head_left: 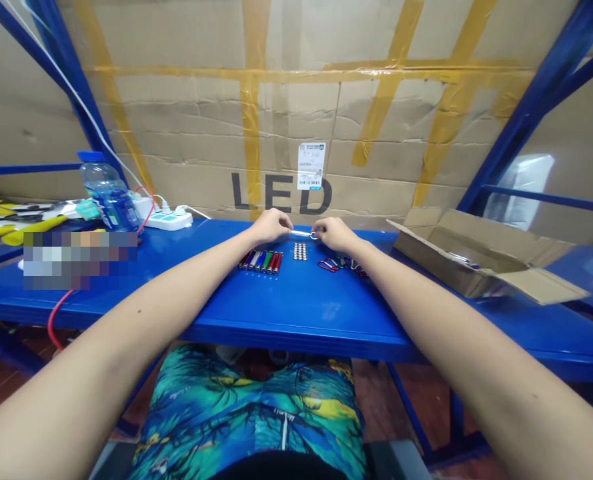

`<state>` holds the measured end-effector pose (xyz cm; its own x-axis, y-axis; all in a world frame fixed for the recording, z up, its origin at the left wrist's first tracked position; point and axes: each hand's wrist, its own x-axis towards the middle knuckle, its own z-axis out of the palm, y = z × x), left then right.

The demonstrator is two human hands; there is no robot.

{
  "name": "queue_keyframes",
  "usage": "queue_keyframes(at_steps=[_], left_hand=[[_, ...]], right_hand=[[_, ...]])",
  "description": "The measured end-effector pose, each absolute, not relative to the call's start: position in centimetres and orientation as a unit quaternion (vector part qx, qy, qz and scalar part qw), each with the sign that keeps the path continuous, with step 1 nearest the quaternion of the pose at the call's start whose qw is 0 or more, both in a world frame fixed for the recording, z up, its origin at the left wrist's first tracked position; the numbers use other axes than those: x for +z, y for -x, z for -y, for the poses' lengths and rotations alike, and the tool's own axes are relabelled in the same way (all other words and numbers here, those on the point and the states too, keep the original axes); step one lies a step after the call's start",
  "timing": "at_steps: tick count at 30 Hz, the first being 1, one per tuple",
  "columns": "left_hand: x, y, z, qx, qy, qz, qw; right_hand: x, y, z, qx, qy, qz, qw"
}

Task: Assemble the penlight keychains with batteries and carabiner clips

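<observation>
Beyond carabiners (343, 263) partly hidden by the right forearm (401, 287) and too bunched to count, pinches one blurred silver tube (301, 233) between left hand (273, 226) and right hand (335, 234).

On the bench (286, 303), button cells (300, 251) are flanked by tubes (267, 262) at left and carabiners (330, 266) at right. A cardboard box (429, 263) is set farther right; a bottle (116, 207) and power strip (171, 220) are placed far left.

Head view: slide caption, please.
Left hand and right hand holding a slim silvery rod, beyond colored tubes and small silvery discs on a blue table.
</observation>
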<state>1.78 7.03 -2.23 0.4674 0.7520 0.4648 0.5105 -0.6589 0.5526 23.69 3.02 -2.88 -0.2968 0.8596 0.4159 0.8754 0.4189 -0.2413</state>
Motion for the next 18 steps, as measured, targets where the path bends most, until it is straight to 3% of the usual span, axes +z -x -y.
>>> queue_keyframes(at_steps=[18], left_hand=[[-2.5,-1.7,-6.9,0.301,-0.856,-0.381,0.178]], right_hand=[[-2.4,-22.8,-2.2,0.046,0.551,0.809,0.200]])
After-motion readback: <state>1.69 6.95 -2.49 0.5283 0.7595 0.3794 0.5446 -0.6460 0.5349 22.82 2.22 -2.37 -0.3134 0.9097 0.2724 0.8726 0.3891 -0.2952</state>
